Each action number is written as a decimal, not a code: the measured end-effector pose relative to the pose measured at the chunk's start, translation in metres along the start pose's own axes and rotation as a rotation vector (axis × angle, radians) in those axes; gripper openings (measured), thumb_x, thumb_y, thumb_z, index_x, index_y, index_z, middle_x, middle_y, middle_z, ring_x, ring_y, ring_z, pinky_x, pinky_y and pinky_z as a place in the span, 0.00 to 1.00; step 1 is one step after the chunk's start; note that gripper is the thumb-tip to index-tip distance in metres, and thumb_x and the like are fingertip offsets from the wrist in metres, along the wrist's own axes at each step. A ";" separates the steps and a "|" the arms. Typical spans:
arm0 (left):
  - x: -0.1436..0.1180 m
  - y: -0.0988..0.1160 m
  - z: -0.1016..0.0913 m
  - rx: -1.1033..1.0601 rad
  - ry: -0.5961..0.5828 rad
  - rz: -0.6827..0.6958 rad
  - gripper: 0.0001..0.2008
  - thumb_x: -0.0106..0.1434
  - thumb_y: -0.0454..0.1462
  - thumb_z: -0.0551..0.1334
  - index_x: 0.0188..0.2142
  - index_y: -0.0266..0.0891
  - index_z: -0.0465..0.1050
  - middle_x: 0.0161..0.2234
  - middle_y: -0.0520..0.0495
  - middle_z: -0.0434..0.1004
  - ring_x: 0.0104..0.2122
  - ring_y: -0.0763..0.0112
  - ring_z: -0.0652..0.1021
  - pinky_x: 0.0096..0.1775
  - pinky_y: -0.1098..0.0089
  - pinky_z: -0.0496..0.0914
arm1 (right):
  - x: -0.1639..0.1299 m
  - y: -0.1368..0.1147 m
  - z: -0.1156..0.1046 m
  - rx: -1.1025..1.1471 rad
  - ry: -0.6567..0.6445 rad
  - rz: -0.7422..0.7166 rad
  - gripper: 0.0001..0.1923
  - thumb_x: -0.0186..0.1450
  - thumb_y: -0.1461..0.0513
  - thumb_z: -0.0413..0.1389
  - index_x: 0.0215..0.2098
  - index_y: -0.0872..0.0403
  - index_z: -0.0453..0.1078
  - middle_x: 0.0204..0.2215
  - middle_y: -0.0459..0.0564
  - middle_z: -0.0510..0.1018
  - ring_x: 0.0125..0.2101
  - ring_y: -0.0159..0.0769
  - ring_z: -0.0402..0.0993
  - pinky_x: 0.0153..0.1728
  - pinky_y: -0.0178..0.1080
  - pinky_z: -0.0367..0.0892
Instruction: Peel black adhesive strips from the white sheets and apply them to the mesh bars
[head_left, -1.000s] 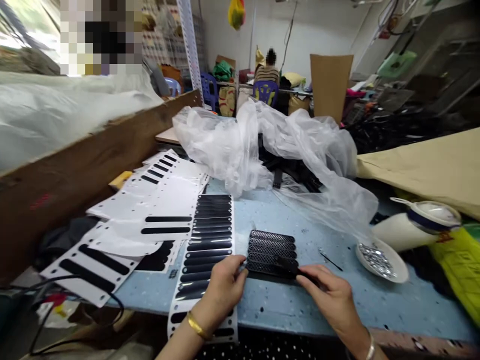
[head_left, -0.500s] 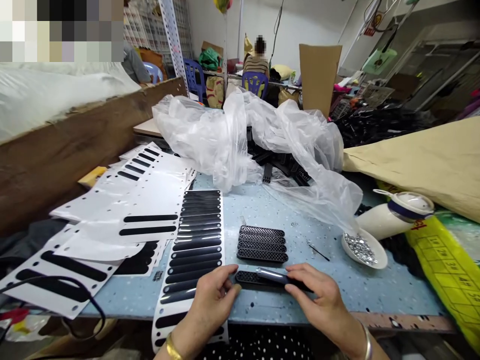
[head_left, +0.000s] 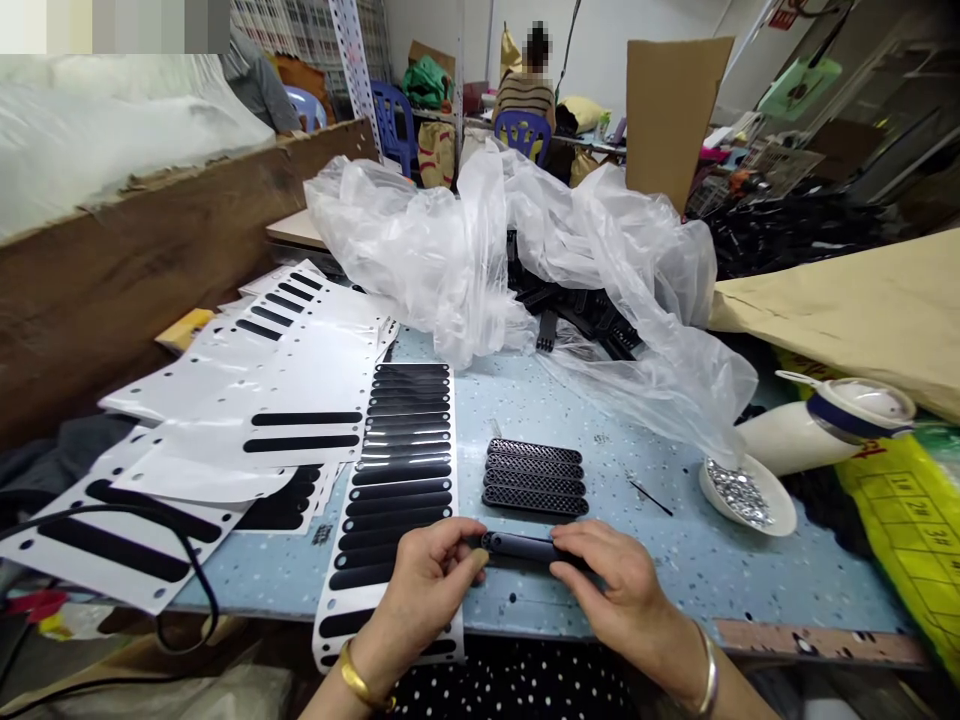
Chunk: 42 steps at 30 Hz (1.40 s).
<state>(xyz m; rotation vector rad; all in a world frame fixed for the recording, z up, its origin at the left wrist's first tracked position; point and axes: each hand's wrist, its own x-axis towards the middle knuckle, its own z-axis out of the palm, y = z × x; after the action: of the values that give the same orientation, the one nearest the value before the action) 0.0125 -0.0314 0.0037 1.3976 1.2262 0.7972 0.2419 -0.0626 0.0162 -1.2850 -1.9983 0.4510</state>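
Note:
My left hand (head_left: 431, 580) and my right hand (head_left: 611, 590) grip the two ends of a narrow black slotted strip (head_left: 521, 547) just above the near edge of the blue table (head_left: 675, 560). Its smooth side faces up. Behind it lies a row of several black perforated strips (head_left: 534, 478) side by side. To the left, under my left hand, lies a white backing sheet (head_left: 401, 470) carrying several black oblong stickers.
More white sticker sheets (head_left: 247, 400) fan out at the left beside a brown cardboard wall (head_left: 150, 260). A crumpled clear plastic bag (head_left: 517, 250) of black parts lies behind. A white dish of small metal bits (head_left: 742, 495) and a tipped white container (head_left: 832, 425) sit at the right. People sit in the background.
One strip was taken off the row and drawn toward the near edge. It has been turned over, so its smooth side now faces up between both hands.

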 end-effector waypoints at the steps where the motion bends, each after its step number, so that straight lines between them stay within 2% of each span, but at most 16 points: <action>1: 0.000 -0.001 0.000 -0.003 -0.002 -0.007 0.09 0.57 0.35 0.62 0.37 0.35 0.77 0.18 0.52 0.75 0.19 0.73 0.75 0.23 0.75 0.68 | 0.000 0.000 0.000 0.001 -0.004 0.002 0.07 0.63 0.68 0.57 0.39 0.56 0.74 0.35 0.54 0.80 0.35 0.42 0.77 0.38 0.44 0.73; 17: 0.000 -0.003 0.001 0.017 -0.005 0.012 0.09 0.57 0.35 0.61 0.38 0.36 0.77 0.18 0.52 0.75 0.19 0.74 0.74 0.22 0.75 0.67 | 0.007 -0.005 0.001 0.000 -0.061 0.025 0.07 0.63 0.67 0.56 0.38 0.55 0.74 0.34 0.53 0.79 0.33 0.41 0.75 0.36 0.45 0.73; 25: -0.001 0.000 -0.001 0.032 -0.018 0.016 0.10 0.57 0.35 0.61 0.38 0.36 0.77 0.19 0.52 0.76 0.19 0.73 0.74 0.22 0.75 0.67 | 0.006 -0.002 0.000 0.015 -0.015 0.020 0.07 0.63 0.67 0.57 0.39 0.55 0.75 0.34 0.53 0.80 0.34 0.41 0.76 0.35 0.44 0.73; 42: 0.000 -0.004 0.000 0.040 -0.013 0.037 0.09 0.58 0.35 0.61 0.38 0.36 0.77 0.18 0.52 0.76 0.19 0.73 0.75 0.22 0.75 0.68 | 0.008 -0.005 0.003 0.013 -0.055 0.028 0.07 0.63 0.68 0.55 0.38 0.56 0.74 0.33 0.53 0.79 0.32 0.41 0.75 0.34 0.44 0.72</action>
<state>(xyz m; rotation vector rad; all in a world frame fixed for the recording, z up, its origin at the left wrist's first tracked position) 0.0112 -0.0317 0.0002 1.4593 1.2148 0.7922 0.2346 -0.0578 0.0204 -1.3075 -2.0221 0.5171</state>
